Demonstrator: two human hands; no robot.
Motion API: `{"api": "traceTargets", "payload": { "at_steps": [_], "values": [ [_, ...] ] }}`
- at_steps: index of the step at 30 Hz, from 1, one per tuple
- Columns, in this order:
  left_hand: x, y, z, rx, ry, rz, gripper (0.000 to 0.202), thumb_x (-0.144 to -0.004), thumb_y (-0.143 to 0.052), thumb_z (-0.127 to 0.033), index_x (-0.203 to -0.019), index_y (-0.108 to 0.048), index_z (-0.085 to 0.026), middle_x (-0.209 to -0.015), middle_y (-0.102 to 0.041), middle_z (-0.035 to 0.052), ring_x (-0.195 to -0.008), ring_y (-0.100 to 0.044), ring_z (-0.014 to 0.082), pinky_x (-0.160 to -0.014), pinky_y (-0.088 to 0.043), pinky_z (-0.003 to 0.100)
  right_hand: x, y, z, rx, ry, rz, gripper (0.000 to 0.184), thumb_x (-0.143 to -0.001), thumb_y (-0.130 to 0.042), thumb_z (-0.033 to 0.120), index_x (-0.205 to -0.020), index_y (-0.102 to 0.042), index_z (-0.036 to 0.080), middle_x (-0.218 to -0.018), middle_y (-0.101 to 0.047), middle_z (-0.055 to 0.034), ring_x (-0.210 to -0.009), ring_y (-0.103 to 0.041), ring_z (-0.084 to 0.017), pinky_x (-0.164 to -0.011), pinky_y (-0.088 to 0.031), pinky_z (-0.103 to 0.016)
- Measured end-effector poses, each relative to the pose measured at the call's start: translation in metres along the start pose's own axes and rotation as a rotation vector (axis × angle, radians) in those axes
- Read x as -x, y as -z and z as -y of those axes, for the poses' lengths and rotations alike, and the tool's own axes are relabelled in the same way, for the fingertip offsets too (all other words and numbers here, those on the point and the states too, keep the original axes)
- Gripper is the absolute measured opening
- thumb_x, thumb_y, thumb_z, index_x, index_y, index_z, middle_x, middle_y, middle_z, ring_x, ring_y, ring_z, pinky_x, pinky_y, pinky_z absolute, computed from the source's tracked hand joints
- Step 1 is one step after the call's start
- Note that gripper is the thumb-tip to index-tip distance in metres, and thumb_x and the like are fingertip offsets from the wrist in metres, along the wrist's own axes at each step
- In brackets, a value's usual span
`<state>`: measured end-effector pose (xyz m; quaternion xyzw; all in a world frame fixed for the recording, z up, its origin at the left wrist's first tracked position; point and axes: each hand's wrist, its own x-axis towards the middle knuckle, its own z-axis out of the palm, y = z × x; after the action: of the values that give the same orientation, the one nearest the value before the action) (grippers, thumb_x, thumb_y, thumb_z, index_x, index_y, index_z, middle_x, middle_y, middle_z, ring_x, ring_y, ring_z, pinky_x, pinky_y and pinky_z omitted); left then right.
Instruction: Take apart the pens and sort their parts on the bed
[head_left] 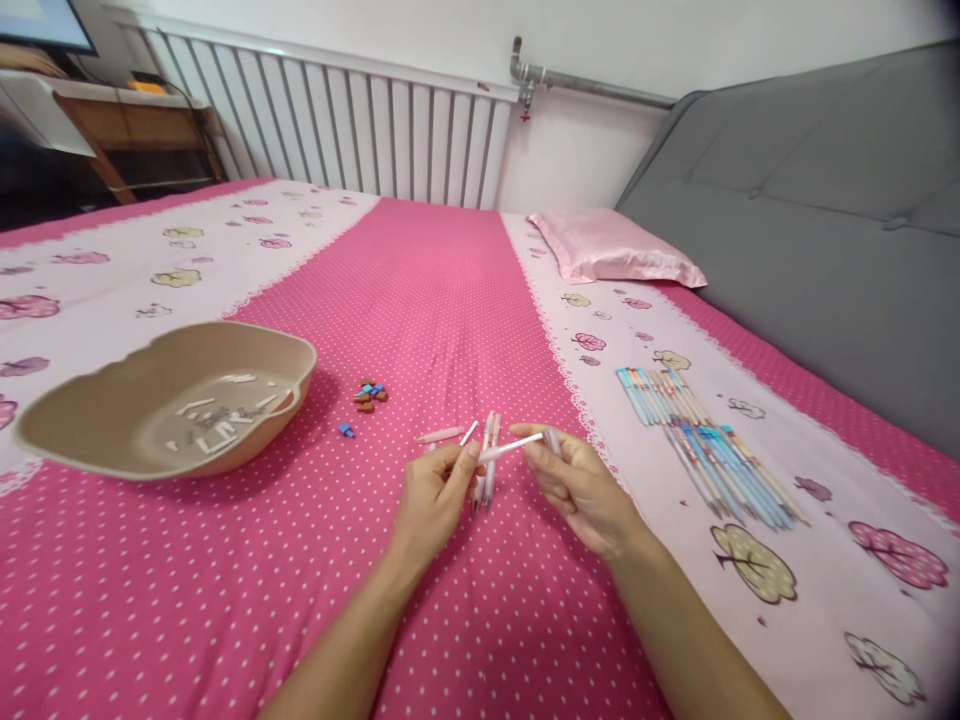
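Bed point(450, 290): pink dotted cover, everything lies on it; soft and creased, so round parts could roll if the cloth gets tugged.
Basin point(187, 355): beige, left side, white pieces point(225, 432) inside; a left elbow swing could knock it, though it sits clear of the arm.
Pen rows point(731, 470): right side, two groups side by side, one farther, one nearer; a right forearm sweeping outward could scatter them.
Left hand point(431, 495): palm down, thumb and forefinger pinched on the near end of a white tube; loose pinch = dropped tube.
Right hand point(577, 490): turned inward, fingers curled, thumb and forefinger closed on a clear piece point(553, 441), likely a pen part, too blurred to be sure; pushing in crooked could bend or slip the tube.
Loose pens point(490, 487): under and between the hands, near centre; wrists dropping could nudge them.
White tube point(517, 445): held slightly tilted, its right end at the right fingertips; contact unclear.
Coloured bits point(367, 393): small pile right of basin, one blue bit point(346, 430) apart, nearer; easily lost in folds.
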<state>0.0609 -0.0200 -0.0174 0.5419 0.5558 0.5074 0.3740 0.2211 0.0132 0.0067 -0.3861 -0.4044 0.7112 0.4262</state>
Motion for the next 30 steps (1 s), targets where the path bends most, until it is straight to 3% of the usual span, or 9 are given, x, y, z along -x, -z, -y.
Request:
{"api": "traceTargets", "payload": {
  "at_steps": [5, 8, 11, 14, 19, 23, 25, 27, 30],
  "values": [
    [-0.001, 0.002, 0.004, -0.045, 0.009, -0.013, 0.042, -0.083, -0.046, -0.045, -0.06, -0.059, -0.013, -0.049, -0.049, -0.0019, -0.046, -0.043, 0.0086, -0.047, -0.03, 0.021, -0.005, 0.007, -0.001, 0.02, 0.143, -0.209, 0.028, -0.064, -0.073, 0.037, -0.075, -0.062, 0.015, -0.064, -0.057, 0.0041, -0.038, -0.029, 0.0, -0.032, -0.017, -0.014],
    [-0.005, 0.008, 0.008, 0.064, 0.103, -0.206, 0.04, -0.081, -0.048, -0.047, -0.063, -0.059, -0.013, -0.052, -0.051, -0.0017, -0.047, -0.045, 0.0086, -0.047, -0.031, 0.021, -0.013, 0.02, 0.004, -0.092, 0.245, -0.383, 0.028, -0.062, -0.074, 0.035, -0.076, -0.059, 0.016, -0.065, -0.057, 0.0052, -0.038, -0.031, 0.0, -0.03, -0.017, -0.012],
    [-0.011, 0.015, 0.011, 0.347, 0.234, -0.428, 0.037, -0.078, -0.051, -0.048, -0.068, -0.058, -0.013, -0.054, -0.052, -0.0026, -0.044, -0.045, 0.0073, -0.045, -0.034, 0.02, -0.017, 0.026, 0.005, -0.111, 0.305, -0.484, 0.028, -0.063, -0.073, 0.035, -0.079, -0.058, 0.017, -0.069, -0.059, 0.0047, -0.039, -0.032, 0.0, -0.03, -0.019, -0.011],
    [-0.016, 0.019, 0.013, 0.537, 0.313, -0.532, 0.033, -0.074, -0.057, -0.045, -0.071, -0.056, -0.012, -0.053, -0.051, -0.0042, -0.041, -0.044, 0.0059, -0.043, -0.035, 0.018, -0.017, 0.022, -0.002, 0.016, 0.241, -0.39, 0.028, -0.066, -0.071, 0.038, -0.076, -0.058, 0.016, -0.066, -0.059, 0.0037, -0.038, -0.031, -0.001, -0.031, -0.018, -0.013],
    [-0.016, 0.018, 0.012, 0.584, 0.317, -0.553, 0.033, -0.069, -0.062, -0.045, -0.067, -0.054, -0.013, -0.05, -0.05, -0.0049, -0.04, -0.043, 0.0046, -0.04, -0.034, 0.016, -0.015, 0.005, -0.025, 0.294, 0.097, -0.07, 0.03, -0.072, -0.064, 0.043, -0.077, -0.061, 0.013, -0.06, -0.059, 0.0019, -0.039, -0.033, -0.002, -0.037, -0.022, -0.015],
    [-0.015, 0.017, 0.012, 0.575, 0.317, -0.542, 0.034, -0.069, -0.062, -0.045, -0.067, -0.054, -0.012, -0.051, -0.05, -0.0045, -0.041, -0.044, 0.0045, -0.04, -0.034, 0.016, -0.014, -0.003, -0.035, 0.339, 0.079, 0.046, 0.037, -0.076, -0.06, 0.039, -0.104, -0.059, 0.016, -0.077, -0.066, -0.0026, -0.041, -0.035, -0.003, -0.039, -0.026, -0.017],
    [-0.015, 0.017, 0.013, 0.566, 0.317, -0.533, 0.033, -0.069, -0.062, -0.045, -0.067, -0.054, -0.013, -0.051, -0.05, -0.0045, -0.041, -0.044, 0.0045, -0.04, -0.034, 0.016, -0.014, -0.003, -0.034, 0.347, 0.096, 0.064, 0.049, -0.077, -0.059, 0.037, -0.123, -0.048, 0.022, -0.099, -0.065, -0.0057, -0.041, -0.036, -0.003, -0.04, -0.029, -0.018],
    [-0.015, 0.017, 0.015, 0.558, 0.318, -0.529, 0.033, -0.069, -0.062, -0.044, -0.067, -0.054, -0.013, -0.052, -0.05, -0.0047, -0.041, -0.044, 0.0043, -0.04, -0.034, 0.016, -0.016, 0.0, -0.032, 0.376, 0.16, 0.021, 0.054, -0.078, -0.058, 0.035, -0.128, -0.043, 0.025, -0.111, -0.062, -0.0073, -0.049, -0.045, -0.006, -0.046, -0.037, -0.02],
    [-0.015, 0.017, 0.017, 0.538, 0.329, -0.528, 0.032, -0.067, -0.065, -0.044, -0.067, -0.052, -0.014, -0.05, -0.049, -0.0056, -0.04, -0.042, 0.0043, -0.039, -0.033, 0.016, -0.023, 0.008, -0.037, 0.49, 0.281, -0.162, 0.042, -0.076, -0.059, 0.036, -0.115, -0.055, 0.019, -0.099, -0.065, -0.0075, -0.074, -0.058, -0.015, -0.067, -0.046, -0.027]
  ]
}}
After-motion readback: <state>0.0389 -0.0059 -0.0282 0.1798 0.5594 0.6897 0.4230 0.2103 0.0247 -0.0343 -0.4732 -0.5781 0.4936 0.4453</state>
